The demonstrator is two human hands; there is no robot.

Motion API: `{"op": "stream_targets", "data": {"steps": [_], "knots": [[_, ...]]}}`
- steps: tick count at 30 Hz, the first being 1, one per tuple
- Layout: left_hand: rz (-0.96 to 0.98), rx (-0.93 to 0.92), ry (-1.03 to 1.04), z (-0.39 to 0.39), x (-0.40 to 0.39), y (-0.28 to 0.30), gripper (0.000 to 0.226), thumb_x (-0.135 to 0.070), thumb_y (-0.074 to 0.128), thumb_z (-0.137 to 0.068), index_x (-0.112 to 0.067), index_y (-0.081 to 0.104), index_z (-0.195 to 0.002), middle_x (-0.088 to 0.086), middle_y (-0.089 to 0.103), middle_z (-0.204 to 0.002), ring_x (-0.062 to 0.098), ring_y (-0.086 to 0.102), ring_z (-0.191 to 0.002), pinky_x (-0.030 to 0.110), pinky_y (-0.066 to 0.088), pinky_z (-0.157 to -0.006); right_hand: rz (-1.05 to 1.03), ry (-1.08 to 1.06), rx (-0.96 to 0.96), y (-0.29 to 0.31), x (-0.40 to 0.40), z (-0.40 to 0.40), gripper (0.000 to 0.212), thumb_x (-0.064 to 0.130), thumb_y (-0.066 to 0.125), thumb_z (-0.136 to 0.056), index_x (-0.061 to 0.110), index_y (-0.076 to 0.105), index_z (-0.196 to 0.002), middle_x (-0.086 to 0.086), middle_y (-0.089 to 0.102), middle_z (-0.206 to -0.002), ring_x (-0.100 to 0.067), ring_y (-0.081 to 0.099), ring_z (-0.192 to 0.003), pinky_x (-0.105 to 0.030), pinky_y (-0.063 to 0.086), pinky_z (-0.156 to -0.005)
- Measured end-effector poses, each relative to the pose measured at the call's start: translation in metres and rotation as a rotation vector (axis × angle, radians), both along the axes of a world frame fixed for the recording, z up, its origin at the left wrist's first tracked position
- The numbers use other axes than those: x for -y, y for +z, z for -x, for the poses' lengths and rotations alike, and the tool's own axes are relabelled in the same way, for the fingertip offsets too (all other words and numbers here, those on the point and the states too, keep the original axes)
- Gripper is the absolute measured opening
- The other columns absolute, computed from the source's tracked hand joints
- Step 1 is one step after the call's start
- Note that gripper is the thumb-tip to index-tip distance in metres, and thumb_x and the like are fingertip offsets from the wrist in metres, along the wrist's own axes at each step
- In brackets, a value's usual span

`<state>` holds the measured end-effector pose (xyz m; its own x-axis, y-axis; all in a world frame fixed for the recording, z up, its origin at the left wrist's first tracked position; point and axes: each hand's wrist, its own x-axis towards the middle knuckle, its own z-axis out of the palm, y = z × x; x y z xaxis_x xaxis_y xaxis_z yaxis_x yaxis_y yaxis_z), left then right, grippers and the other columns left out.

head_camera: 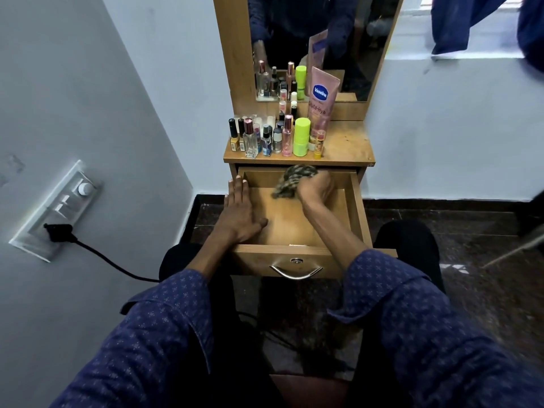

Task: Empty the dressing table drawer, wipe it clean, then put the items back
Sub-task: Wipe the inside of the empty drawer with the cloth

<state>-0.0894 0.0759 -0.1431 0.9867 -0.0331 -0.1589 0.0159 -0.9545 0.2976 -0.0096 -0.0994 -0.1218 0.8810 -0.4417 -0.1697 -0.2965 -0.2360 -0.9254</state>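
The wooden drawer point(357, 213) of the dressing table is pulled out, and its floor holds only my hands and a cloth. My right hand point(316, 187), blurred by motion, grips a dark and tan patterned cloth point(294, 179) against the drawer's back part. My left hand point(240, 213) lies flat with straight fingers along the drawer's left wall. Several small bottles point(266, 139), a lime green container point(301, 136) and a pink Vaseline tube point(321, 98) stand on the table top point(347, 145) above the drawer.
A mirror point(323, 39) rises behind the table top. On the left wall sits a switch panel point(59, 207) with a black plug and cable. My knees flank the drawer front and its metal handle point(295, 272). Dark tiled floor lies to the right.
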Motion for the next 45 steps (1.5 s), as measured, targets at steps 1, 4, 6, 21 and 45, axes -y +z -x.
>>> {"op": "stream_targets", "data": {"steps": [1,4,6,21,45], "knots": [[0.011,0.003,0.001,0.0,0.0,0.0,0.119,-0.054,0.066,-0.096,-0.002,-0.018,-0.163,0.016,-0.028,-0.17,0.032,-0.028,-0.157,0.048,-0.003,-0.131,-0.216,-0.056,-0.079,0.001,0.004,-0.005,0.037,0.003,0.059,-0.095,-0.002,0.06,-0.132,-0.016,0.065,-0.134,-0.029,0.065,-0.119,-0.041,0.057,-0.1],[0.013,0.001,0.001,0.001,0.001,0.0,0.119,-0.053,0.066,-0.096,-0.002,-0.018,-0.163,0.015,-0.028,-0.171,0.032,-0.027,-0.158,0.046,-0.003,-0.13,-0.544,-0.194,-0.154,0.009,0.019,-0.004,0.034,0.002,0.052,-0.101,-0.005,0.056,-0.135,-0.017,0.066,-0.133,-0.03,0.069,-0.114,-0.038,0.063,-0.087],[0.004,-0.004,-0.004,0.002,0.001,0.001,0.119,-0.054,0.066,-0.096,-0.001,-0.018,-0.163,0.016,-0.029,-0.17,0.032,-0.026,-0.158,0.045,-0.003,-0.131,-0.566,-0.206,-0.125,0.014,0.02,0.003,0.036,0.0,0.049,-0.104,-0.006,0.052,-0.139,-0.014,0.064,-0.134,-0.028,0.066,-0.119,-0.025,0.059,-0.079],[0.042,-0.007,-0.006,0.003,0.0,0.0,0.122,-0.046,0.071,-0.094,0.0,-0.02,-0.162,0.017,-0.03,-0.169,0.034,-0.025,-0.158,0.038,-0.008,-0.127,-0.794,0.022,-0.251,0.027,-0.057,0.017,0.024,0.018,0.039,-0.112,-0.001,0.053,-0.118,-0.019,0.065,-0.121,-0.032,0.07,-0.087,-0.041,0.053,-0.106],[0.017,-0.007,-0.014,0.006,0.002,0.0,0.135,-0.054,0.077,-0.088,0.0,-0.024,-0.16,0.017,-0.031,-0.169,0.034,-0.025,-0.158,0.04,-0.005,-0.131,-0.402,0.291,-0.252,0.0,-0.089,-0.001,0.021,0.006,0.071,-0.095,-0.003,0.068,-0.114,-0.015,0.072,-0.114,-0.021,0.068,-0.086,-0.022,0.052,-0.054]]}}
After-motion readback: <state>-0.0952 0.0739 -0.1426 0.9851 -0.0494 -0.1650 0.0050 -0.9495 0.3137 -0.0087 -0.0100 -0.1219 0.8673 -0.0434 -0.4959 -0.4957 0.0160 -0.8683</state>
